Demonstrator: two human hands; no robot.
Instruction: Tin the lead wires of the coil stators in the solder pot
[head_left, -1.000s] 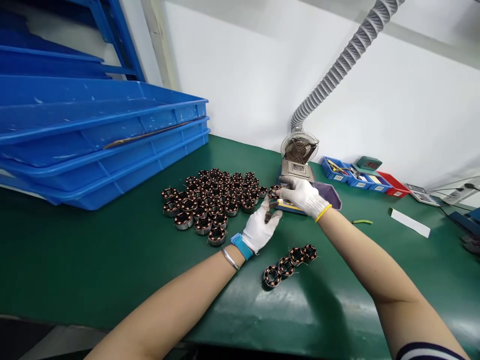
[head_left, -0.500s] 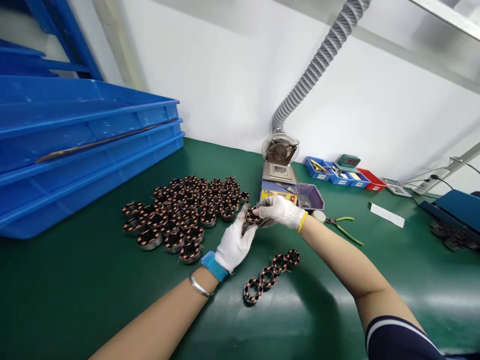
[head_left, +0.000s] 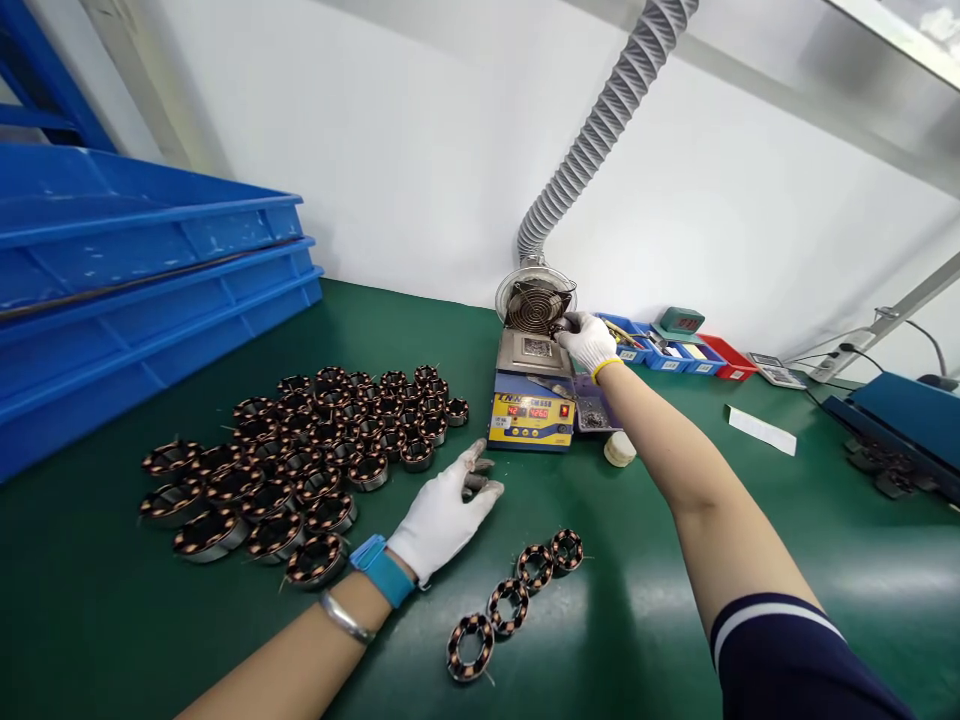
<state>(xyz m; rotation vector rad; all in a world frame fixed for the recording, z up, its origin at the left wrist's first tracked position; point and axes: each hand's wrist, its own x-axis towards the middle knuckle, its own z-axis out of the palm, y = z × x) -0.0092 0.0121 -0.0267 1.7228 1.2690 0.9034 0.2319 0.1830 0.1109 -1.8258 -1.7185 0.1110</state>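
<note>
My right hand (head_left: 586,341), in a white glove, reaches far forward and is pinched shut on a small copper-wound coil (head_left: 559,325), held just above the metal top of the solder pot (head_left: 531,412) and in front of the small fan (head_left: 534,300). My left hand (head_left: 444,512), also gloved, rests low over the green table with fingers loosely spread and nothing in them. It lies between the big pile of coils (head_left: 315,450) on its left and a short row of several coils (head_left: 517,597) on its right.
Stacked blue trays (head_left: 135,290) fill the left side. A grey ribbed hose (head_left: 600,110) rises from the fan. A purple dish (head_left: 594,412), a white tape roll (head_left: 619,450), small blue and red bins (head_left: 675,352), a paper slip (head_left: 761,430) and a blue device (head_left: 907,410) lie to the right.
My right hand has carried the coil away from my left hand and forward to the solder pot. My left hand let go, opened and sank to the table. The view shifted left.
</note>
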